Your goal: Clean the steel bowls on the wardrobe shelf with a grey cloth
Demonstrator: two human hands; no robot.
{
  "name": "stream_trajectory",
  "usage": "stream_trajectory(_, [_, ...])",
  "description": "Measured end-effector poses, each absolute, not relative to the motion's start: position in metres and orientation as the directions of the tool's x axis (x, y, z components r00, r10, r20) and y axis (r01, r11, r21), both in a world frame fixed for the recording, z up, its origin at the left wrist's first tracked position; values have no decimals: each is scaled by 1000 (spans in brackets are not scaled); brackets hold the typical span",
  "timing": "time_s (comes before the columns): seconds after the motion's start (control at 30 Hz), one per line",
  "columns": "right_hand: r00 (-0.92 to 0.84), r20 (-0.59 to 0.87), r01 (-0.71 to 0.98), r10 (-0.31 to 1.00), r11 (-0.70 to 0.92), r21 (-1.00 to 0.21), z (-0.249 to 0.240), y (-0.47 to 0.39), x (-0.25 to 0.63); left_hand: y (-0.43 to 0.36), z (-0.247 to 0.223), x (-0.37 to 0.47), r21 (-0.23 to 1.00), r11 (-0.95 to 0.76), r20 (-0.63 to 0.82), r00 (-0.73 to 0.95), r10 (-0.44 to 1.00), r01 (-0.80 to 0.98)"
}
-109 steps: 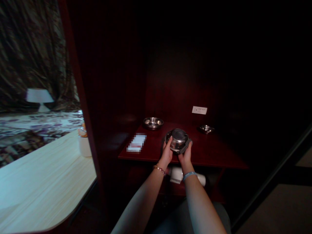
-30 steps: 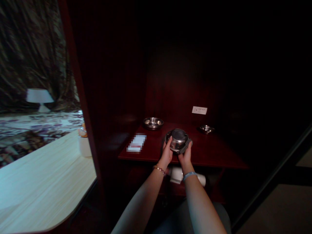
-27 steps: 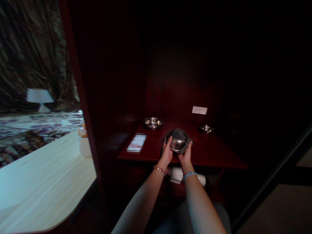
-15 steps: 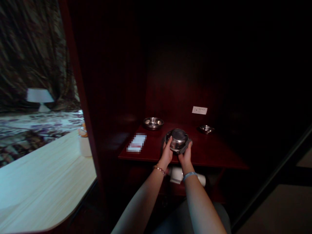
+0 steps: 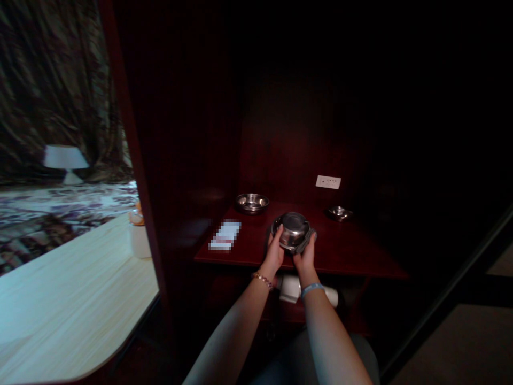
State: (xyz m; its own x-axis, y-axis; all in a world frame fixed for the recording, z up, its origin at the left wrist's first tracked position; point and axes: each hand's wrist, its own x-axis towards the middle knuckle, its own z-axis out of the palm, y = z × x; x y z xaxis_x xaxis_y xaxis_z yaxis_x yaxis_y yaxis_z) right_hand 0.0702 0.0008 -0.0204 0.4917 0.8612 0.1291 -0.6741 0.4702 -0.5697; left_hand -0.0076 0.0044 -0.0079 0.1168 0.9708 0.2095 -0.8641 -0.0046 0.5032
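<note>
A shiny steel bowl is between my hands, its bottom turned up and toward me, above the dark red desk. My left hand grips its left side with the thumb up along the wall. On the right side, my right hand presses a grey cloth against the bowl's rim. A wider steel dish rests on the desk at the back left. A small steel bowl sits at the back right.
A blurred pale sheet lies at the desk's left. White items sit on the shelf below. A socket plate is on the back panel. Left of the dark side panel stands a pale wooden table with a white container.
</note>
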Motion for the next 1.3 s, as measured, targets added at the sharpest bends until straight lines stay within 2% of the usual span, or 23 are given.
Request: stream_trajectory(1.3, [474, 155, -670, 867, 469, -576, -24, 4, 72, 8, -10, -7, 514, -11, 217, 118, 969, -858])
